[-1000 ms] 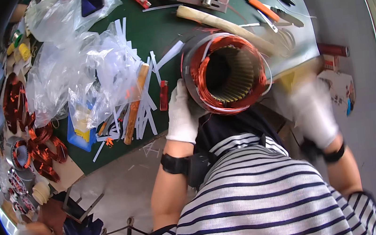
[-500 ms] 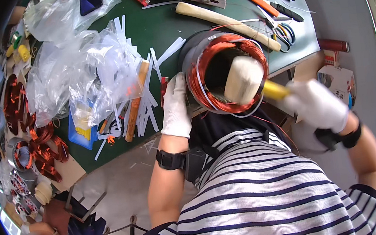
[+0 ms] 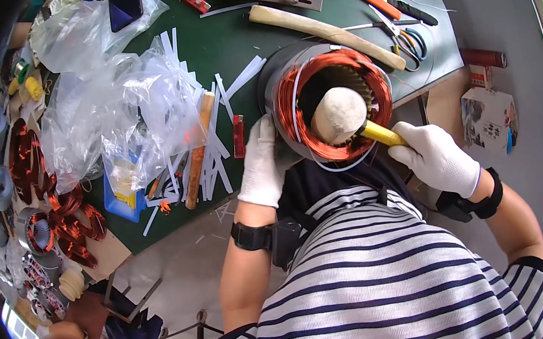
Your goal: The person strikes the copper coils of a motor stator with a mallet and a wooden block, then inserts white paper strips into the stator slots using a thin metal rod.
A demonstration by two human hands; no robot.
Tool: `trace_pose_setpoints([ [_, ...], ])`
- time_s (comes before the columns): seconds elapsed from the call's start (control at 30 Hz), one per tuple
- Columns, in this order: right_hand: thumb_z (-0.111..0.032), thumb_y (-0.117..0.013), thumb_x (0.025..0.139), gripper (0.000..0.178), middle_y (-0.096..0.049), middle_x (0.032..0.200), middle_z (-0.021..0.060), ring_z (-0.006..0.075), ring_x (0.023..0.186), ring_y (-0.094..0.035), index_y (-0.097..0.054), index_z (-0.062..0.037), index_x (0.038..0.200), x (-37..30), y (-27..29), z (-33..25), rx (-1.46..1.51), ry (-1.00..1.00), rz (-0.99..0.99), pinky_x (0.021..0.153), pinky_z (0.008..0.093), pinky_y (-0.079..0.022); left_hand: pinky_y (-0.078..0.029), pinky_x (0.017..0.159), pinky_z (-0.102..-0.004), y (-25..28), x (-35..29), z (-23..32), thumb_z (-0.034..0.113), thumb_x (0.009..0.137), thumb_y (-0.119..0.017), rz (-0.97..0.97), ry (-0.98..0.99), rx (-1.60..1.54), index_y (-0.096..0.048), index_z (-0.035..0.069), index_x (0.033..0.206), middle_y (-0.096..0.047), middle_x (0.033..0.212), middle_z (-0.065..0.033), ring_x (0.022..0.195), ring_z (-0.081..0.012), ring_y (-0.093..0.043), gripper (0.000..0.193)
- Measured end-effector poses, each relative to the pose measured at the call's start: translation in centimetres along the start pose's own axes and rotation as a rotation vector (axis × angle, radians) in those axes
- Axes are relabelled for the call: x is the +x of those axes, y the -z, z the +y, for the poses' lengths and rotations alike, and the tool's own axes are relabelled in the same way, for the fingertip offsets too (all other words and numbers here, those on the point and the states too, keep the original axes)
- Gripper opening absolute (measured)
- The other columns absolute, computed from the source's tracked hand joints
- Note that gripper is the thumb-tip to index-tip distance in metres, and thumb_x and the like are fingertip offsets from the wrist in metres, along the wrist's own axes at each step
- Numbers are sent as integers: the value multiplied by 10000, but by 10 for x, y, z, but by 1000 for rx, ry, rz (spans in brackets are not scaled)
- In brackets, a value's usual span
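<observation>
Copper-wound, the stator [image 3: 291, 112] sits at the green table's [image 3: 228, 45] edge. My right hand [image 3: 440, 157] clasps the mallet [image 3: 340, 116] over its opening; from afar, I can't tell whether my left hand [image 3: 261, 162] grips the stator.

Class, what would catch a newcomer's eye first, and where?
Probably the metal cylinder with its orange wire ring, mid-picture at the near edge of the green table. The right hand grips a pale-headed mallet at the cylinder's opening; the left hand is at its left side. Further left lie clear plastic bags.
</observation>
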State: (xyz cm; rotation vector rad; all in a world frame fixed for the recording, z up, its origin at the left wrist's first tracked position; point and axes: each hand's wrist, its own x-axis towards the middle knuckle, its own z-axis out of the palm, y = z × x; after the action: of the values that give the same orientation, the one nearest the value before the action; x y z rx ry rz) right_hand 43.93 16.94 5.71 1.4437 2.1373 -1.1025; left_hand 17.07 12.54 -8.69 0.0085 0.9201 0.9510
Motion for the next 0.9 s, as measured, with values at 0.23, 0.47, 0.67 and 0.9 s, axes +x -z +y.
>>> trace_pose_setpoints([
  [0.23,-135,-555,888,151,-568,700,232,406,664,-581,-532,-4,959,-8,-34,-11,287,-98,268,589,412,-454,-500,870,-397,6,-7,-32,416,983,-378,1,-242,430,-367,88,1304,-482,1234,-99,1107,-230,-534,459],
  [0.47,-109,-524,890,128,-541,678,149,299,555,-540,-548,1,830,1,35,-23,17,-4,586,535,358,-433,-472,916,-372,14,-15,-56,454,969,-388,-234,51,-74,-304,117,1361,-441,1322,-84,1187,-199,-488,524],
  [0.67,-245,-440,962,213,-555,751,21,138,563,-520,-550,-79,886,1,54,-38,620,-244,985,531,246,-431,-411,992,-351,20,-1,-75,193,945,-524,-313,-393,1012,-336,32,1354,-454,1335,-114,1181,-233,-500,478],
  [0.9,-186,-558,886,154,-577,648,130,290,605,-588,-557,-33,872,11,75,-32,107,-111,169,536,391,-456,-409,989,-345,28,-2,-86,143,962,-465,-251,-244,280,-332,9,1338,-507,1264,-102,1154,-199,-512,422],
])
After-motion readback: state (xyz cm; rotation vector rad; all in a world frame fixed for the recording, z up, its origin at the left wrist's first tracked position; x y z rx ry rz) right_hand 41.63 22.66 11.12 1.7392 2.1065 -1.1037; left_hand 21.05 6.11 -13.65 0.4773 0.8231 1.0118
